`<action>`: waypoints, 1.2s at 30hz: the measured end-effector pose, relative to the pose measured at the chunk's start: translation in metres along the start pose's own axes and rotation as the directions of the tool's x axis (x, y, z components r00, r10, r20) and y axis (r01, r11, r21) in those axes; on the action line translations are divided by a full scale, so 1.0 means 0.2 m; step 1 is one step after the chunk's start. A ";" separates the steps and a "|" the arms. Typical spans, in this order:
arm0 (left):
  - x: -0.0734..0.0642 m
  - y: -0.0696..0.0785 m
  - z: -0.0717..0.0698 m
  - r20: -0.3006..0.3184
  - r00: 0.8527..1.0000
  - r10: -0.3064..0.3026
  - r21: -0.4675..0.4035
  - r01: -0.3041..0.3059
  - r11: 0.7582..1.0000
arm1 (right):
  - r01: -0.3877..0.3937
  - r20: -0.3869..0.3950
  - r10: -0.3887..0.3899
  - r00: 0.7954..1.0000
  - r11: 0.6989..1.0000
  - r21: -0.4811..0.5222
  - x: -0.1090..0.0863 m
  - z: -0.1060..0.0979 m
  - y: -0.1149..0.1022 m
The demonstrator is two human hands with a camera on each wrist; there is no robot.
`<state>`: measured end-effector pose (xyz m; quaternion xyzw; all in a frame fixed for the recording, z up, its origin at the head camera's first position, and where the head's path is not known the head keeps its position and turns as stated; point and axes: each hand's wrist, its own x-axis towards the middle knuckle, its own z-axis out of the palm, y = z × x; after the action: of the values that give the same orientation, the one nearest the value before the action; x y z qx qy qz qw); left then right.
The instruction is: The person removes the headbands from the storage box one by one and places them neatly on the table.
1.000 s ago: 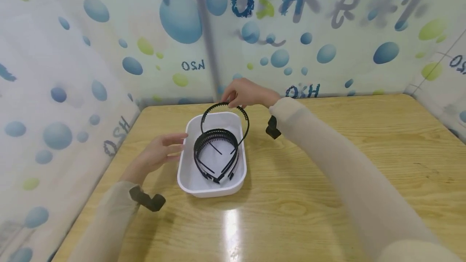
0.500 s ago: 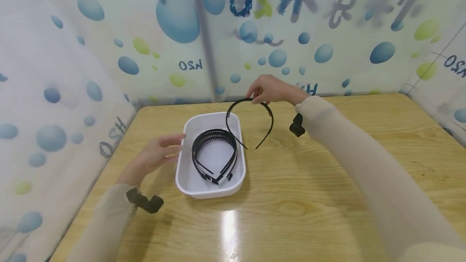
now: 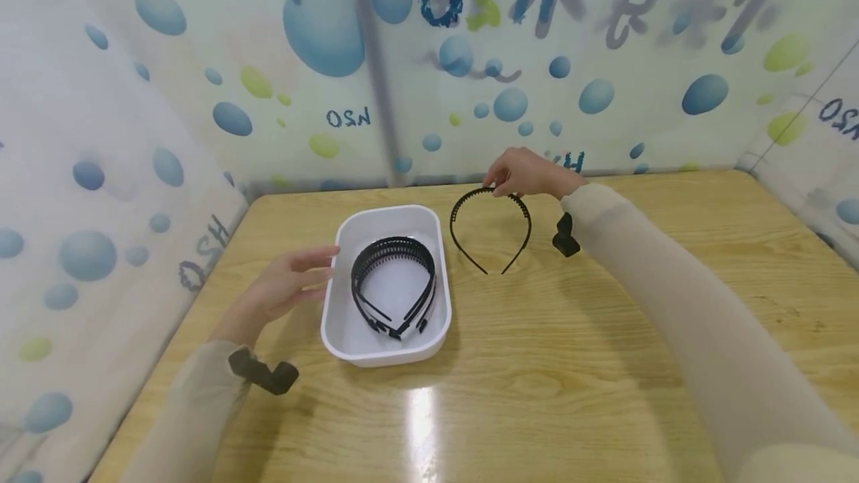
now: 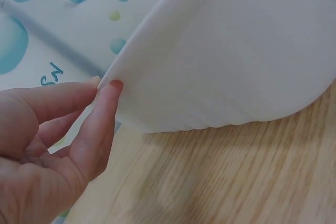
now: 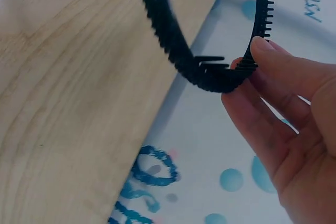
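Behind and right of the white plastic basin (image 3: 439, 319), my right hand (image 3: 526, 171) pinches a thin black toothed headband (image 3: 453, 229) at the top of its arch. Its two ends point down toward me; whether they touch the table cannot be told. The right wrist view shows thumb and fingers on the toothed band (image 5: 210, 77). More black headbands (image 3: 396, 246) lie nested in the basin, their ends toward me. My left hand (image 3: 282, 283) is at the basin's left side. In the left wrist view its thumb and finger pinch the basin's rim (image 4: 142, 30).
The basin stands on a wood-grain table (image 3: 570, 364). A patterned curtain (image 3: 429, 80) with blue and green dots hangs along the table's back edge and at the left. A black band with a small block (image 3: 265, 371) sits on each wrist.
My right hand has lifted one headband out of the basin, carried it right and lowered it slightly beside the basin. My left hand stays at the basin's left rim.
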<state>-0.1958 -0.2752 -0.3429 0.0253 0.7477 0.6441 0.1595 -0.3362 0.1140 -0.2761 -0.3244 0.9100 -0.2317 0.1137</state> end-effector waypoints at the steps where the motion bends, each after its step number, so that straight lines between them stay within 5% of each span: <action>1: 0.00 0.00 0.00 0.000 1.000 -0.001 0.000 0.001 1.000 | -0.008 -0.006 0.008 1.000 1.000 -0.002 0.00 0.01 0.02; 18: 0.02 -0.02 0.00 0.002 1.000 -0.025 0.015 0.025 1.000 | -0.078 -0.016 0.080 0.997 0.992 0.094 0.10 0.10 0.21; 36: 0.01 -0.01 0.00 -0.008 1.000 -0.016 0.000 0.016 1.000 | -0.108 0.025 0.106 0.994 0.991 0.083 0.18 0.16 0.25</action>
<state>-0.1976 -0.2760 -0.3455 0.0168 0.7483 0.6431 0.1619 -0.3785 0.1142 -0.3312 -0.2722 0.9143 -0.2602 0.1491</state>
